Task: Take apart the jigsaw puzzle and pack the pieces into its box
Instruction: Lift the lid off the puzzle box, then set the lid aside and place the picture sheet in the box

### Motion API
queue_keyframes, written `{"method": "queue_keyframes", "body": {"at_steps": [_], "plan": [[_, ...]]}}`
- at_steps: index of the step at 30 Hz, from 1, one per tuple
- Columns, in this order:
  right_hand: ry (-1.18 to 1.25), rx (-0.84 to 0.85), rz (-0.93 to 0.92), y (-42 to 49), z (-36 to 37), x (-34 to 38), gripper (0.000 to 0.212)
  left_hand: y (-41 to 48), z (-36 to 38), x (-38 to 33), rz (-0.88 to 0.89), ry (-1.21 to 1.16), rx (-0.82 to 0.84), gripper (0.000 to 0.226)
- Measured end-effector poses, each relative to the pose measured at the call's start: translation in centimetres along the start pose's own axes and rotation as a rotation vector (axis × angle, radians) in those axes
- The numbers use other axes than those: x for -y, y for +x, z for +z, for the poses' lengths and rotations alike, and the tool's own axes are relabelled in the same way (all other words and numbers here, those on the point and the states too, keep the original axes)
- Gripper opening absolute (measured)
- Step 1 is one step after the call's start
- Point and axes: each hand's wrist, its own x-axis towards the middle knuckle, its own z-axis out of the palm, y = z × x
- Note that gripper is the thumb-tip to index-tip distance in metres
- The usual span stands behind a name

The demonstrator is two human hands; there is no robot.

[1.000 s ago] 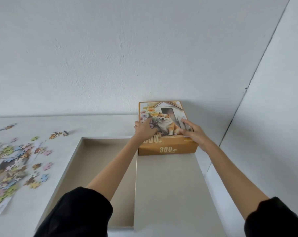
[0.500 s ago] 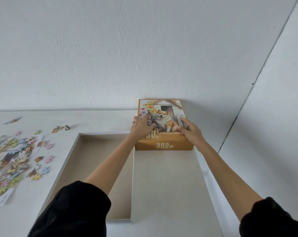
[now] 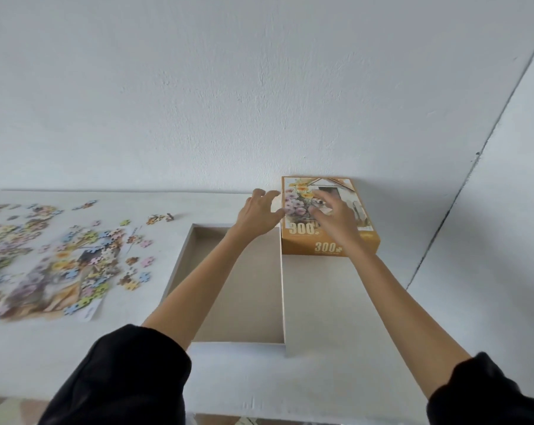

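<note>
At the left of the frame the puzzle (image 3: 44,262) lies on the table (image 3: 259,378), part joined and part loose pieces, with its near side close to the table's front edge. We judge that a sleeve or forearm swept across it could knock pieces to the floor, and that scooping up joined clumps could bend their tabs. In the middle stands an open tray (image 3: 179,265), grey inside. Our left hand (image 3: 258,214) is above the tray's far right corner, fingers spread and loosely bent at the box's left edge. It holds nothing, and we cannot tell whether the fingertips touch. The box (image 3: 299,245) stands right of centre, close to the wall (image 3: 259,87) and well apart from the puzzle. Its picture faces up, its "300" side faces us, and its long axis runs up the frame toward the wall. Our right hand (image 3: 336,223) lies over its top, fingers spread and gripping no edge; blur hides whether it presses. Carrying pieces that far risks drops, and a one-sided lift could tip the box.
</note>
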Motion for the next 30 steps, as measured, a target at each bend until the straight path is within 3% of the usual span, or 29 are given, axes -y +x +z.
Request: {"method": "queue_keyframes", "body": {"at_steps": [12,16,20,24,30], "plan": [[-0.039,0.163,0.067,-9.9,7.4,1.7,0.042,-11.4,-2.8,10.7,-0.170,0.091,0.018,0.050],[-0.054,0.172,0.171,-11.9,8.9,1.2,0.041,-13.9,-2.7,12.8,-0.262,-0.039,0.055,0.053],[-0.071,0.133,0.189,-12.2,8.9,1.5,0.040,-15.2,-2.4,14.2,-0.205,-0.169,0.100,0.052],[-0.024,0.123,0.193,-12.0,9.7,2.4,0.040,-15.0,-2.5,14.3,-0.207,-0.321,0.044,0.048],[0.010,0.076,0.136,-8.6,10.2,4.2,0.039,-11.1,-5.0,15.1,-0.156,-0.348,-0.058,0.038]]}}
